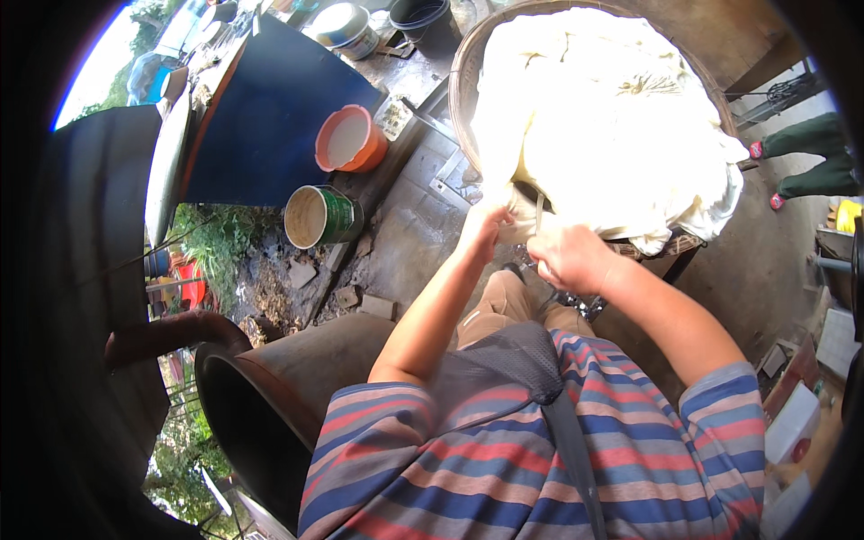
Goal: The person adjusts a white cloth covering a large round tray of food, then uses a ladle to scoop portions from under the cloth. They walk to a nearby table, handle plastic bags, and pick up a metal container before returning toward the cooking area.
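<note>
A large white cloth [601,128], overexposed in the strong light, lies bunched in a round woven basket [466,88]. Its folds hang over the basket's near and right rim. My left hand [484,226] grips a gathered edge of this cloth at the near left side. Just to its right, my right hand [570,256] is closed around a thin pale strip [539,210]. Whether that is a cord, a stick or a tool handle I cannot tell. A dark gap shows in the cloth beside the strip. What lies under the cloth is hidden.
Left of the basket are an orange basin [368,148], a green bucket [337,216], a black bucket [425,23] and a dark blue panel [283,115]. A large metal drum [317,364] stands close at my left. Another person's legs [810,158] are at the right.
</note>
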The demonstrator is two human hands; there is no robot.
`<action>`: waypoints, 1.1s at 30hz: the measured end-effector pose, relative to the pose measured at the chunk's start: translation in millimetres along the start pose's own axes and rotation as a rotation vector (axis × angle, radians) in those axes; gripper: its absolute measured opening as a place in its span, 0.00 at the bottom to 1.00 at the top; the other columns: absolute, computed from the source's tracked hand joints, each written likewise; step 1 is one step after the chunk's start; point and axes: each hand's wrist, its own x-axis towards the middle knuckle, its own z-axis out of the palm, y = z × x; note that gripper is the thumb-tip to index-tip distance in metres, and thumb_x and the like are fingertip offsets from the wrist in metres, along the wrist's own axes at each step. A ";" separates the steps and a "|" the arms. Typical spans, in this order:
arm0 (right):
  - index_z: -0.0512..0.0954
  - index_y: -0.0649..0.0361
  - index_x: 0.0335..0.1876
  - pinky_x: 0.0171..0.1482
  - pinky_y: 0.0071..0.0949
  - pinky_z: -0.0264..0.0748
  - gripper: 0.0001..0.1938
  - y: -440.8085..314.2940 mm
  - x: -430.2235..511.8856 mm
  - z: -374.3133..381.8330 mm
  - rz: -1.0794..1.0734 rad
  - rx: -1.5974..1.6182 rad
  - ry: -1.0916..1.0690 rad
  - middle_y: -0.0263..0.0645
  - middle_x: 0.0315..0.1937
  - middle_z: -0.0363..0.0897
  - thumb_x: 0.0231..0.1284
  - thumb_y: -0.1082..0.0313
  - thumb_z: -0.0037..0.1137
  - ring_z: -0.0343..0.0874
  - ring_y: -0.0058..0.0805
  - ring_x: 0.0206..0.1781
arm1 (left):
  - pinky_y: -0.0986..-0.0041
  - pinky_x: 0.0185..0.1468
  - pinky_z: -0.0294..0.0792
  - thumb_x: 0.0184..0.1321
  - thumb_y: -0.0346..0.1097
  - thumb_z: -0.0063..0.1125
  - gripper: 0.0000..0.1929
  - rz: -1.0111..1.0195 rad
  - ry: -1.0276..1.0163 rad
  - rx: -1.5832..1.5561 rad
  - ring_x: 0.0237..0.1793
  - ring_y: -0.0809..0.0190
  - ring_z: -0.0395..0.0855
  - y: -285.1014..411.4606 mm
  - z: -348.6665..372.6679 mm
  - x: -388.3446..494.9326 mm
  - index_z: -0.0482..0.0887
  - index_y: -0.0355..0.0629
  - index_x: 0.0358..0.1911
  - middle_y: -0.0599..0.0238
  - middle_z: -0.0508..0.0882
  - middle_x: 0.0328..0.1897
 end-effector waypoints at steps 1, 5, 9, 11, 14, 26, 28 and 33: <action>0.73 0.57 0.25 0.35 0.41 0.75 0.03 -2.5 -3.0 6.0 0.080 -0.027 -0.076 0.44 0.26 0.77 0.49 0.68 0.51 0.79 0.45 0.32 | 0.69 0.40 0.73 0.42 0.25 0.52 0.14 -0.007 -0.019 0.016 0.36 0.59 0.79 2.2 -0.8 0.6 0.78 0.35 0.37 0.60 0.79 0.34; 0.72 0.57 0.27 0.32 0.39 0.72 0.01 -11.0 -13.5 -10.5 0.076 0.045 -0.006 0.42 0.24 0.74 0.49 0.70 0.50 0.75 0.44 0.28 | 0.72 0.38 0.71 0.42 0.25 0.52 0.14 -0.021 -0.166 0.174 0.36 0.61 0.78 21.2 -7.3 -1.6 0.79 0.35 0.37 0.60 0.80 0.35; 0.71 0.58 0.27 0.30 0.38 0.71 0.02 -34.6 -2.8 -39.0 0.118 0.094 0.017 0.41 0.24 0.72 0.48 0.71 0.50 0.74 0.44 0.28 | 0.75 0.39 0.71 0.45 0.25 0.52 0.14 -0.091 -0.362 0.193 0.35 0.63 0.78 39.7 -13.0 -0.9 0.80 0.34 0.38 0.62 0.81 0.34; 0.72 0.57 0.27 0.29 0.37 0.71 0.03 -53.9 5.6 -41.8 0.134 0.034 0.002 0.40 0.24 0.71 0.45 0.72 0.52 0.73 0.44 0.26 | 0.74 0.42 0.72 0.48 0.25 0.53 0.13 -0.139 -0.415 0.250 0.37 0.63 0.79 44.5 -19.2 2.0 0.81 0.34 0.40 0.62 0.82 0.35; 0.70 0.57 0.26 0.28 0.37 0.72 0.04 -64.0 17.5 -41.7 0.192 0.063 0.042 0.41 0.24 0.72 0.47 0.71 0.54 0.75 0.43 0.25 | 0.74 0.46 0.72 0.51 0.25 0.53 0.12 -0.160 -0.600 0.228 0.40 0.64 0.80 51.1 -30.1 14.7 0.81 0.35 0.41 0.62 0.83 0.37; 0.72 0.58 0.29 0.30 0.38 0.71 0.02 -66.4 65.3 -16.7 0.391 0.088 0.092 0.41 0.25 0.72 0.49 0.72 0.51 0.75 0.44 0.28 | 0.74 0.47 0.72 0.56 0.32 0.62 0.11 0.257 -0.598 0.542 0.42 0.65 0.80 73.0 -53.7 52.3 0.83 0.38 0.41 0.65 0.83 0.40; 0.73 0.57 0.30 0.29 0.37 0.70 0.03 -89.9 58.3 -32.3 0.431 0.082 0.123 0.40 0.24 0.71 0.48 0.72 0.51 0.74 0.43 0.27 | 0.64 0.59 0.67 0.50 0.35 0.65 0.16 0.620 -0.394 0.607 0.56 0.50 0.74 80.9 -58.1 71.7 0.82 0.37 0.43 0.50 0.75 0.53; 0.73 0.62 0.30 0.28 0.31 0.69 0.05 -121.0 38.3 -47.6 0.522 0.178 0.361 0.41 0.23 0.71 0.46 0.77 0.47 0.73 0.40 0.24 | 0.66 0.55 0.71 0.54 0.33 0.63 0.19 0.169 -0.327 -0.065 0.51 0.59 0.78 75.5 -57.5 114.0 0.76 0.35 0.49 0.60 0.80 0.48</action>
